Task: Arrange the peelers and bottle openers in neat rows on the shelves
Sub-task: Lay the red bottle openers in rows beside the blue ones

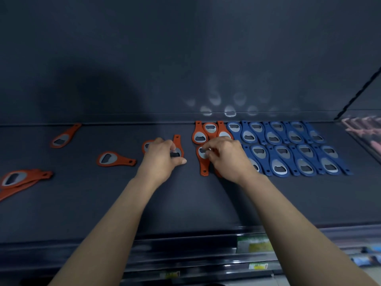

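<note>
Bottle openers cover much of a dark shelf (103,203) seen from above; the blue bottle openers (288,149) already lie in two tidy rows at the right, packed head to tail and touching one another, so that part looks finished; just left of them the orange block is only begun, with three orange openers (208,132) set against the back edge and a front-row orange opener (203,159) below them. The right hand (224,155) rests on that front-row piece, its fingertips pinching the metal head as if nudging it square; the left hand (162,156) is curled around another orange opener (176,148) just left of the block, thumb out, gripping its head; a further orange head (146,145) peeks from behind that hand. Still loose are a lone orange opener (115,158) lying sideways, a far orange opener (65,137) near the back edge, and a small orange pile (18,179) at the far left; by my judgement the task is somewhat past halfway for the openers. Pink items (362,131) on the neighbouring section at the right may be peelers; they are too blurred to tell. Room is generous to the left and along the front of the shelf; the back wall (185,58) and the blue rows hem in the orange block, so new pieces would best slide in from the left.
</note>
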`<state>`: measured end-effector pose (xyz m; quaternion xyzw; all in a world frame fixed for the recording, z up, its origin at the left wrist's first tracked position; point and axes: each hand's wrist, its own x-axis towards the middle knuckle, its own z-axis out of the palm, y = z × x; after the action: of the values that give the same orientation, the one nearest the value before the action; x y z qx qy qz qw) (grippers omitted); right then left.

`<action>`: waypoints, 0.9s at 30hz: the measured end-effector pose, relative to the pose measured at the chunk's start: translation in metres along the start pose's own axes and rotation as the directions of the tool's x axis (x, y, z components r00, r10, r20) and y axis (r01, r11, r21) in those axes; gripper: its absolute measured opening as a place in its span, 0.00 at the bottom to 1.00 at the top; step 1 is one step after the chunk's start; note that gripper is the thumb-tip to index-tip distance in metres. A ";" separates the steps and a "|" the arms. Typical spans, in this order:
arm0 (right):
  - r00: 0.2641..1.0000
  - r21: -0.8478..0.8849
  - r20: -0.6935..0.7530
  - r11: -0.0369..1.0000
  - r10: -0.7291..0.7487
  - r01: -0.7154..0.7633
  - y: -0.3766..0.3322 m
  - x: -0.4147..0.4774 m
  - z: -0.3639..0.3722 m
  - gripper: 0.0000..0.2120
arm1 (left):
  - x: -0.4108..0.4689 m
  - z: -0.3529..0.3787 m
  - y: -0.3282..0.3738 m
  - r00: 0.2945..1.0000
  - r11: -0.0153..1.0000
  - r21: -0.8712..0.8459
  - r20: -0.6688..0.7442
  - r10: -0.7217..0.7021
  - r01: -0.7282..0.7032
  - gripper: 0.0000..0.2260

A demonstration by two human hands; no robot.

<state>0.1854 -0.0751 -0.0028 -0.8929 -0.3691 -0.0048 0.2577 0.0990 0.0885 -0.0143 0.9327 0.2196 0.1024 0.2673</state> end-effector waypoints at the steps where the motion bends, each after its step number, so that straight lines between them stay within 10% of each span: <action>1: 1.000 -0.011 0.007 1.000 0.007 -0.007 0.001 0.002 0.000 0.10 | 0.003 0.001 0.000 1.000 1.000 -0.002 -0.007 0.005 -0.005 0.18; 27: 0.985 -0.111 0.168 0.993 -0.027 0.047 0.019 0.049 0.013 0.11 | 0.048 0.007 0.000 0.988 0.945 0.294 0.096 0.119 -0.142 0.12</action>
<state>0.2314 -0.0482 -0.0133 -0.8965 -0.4050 0.0437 0.1741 0.1435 0.1074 -0.0163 0.9781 0.1600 0.0495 0.1237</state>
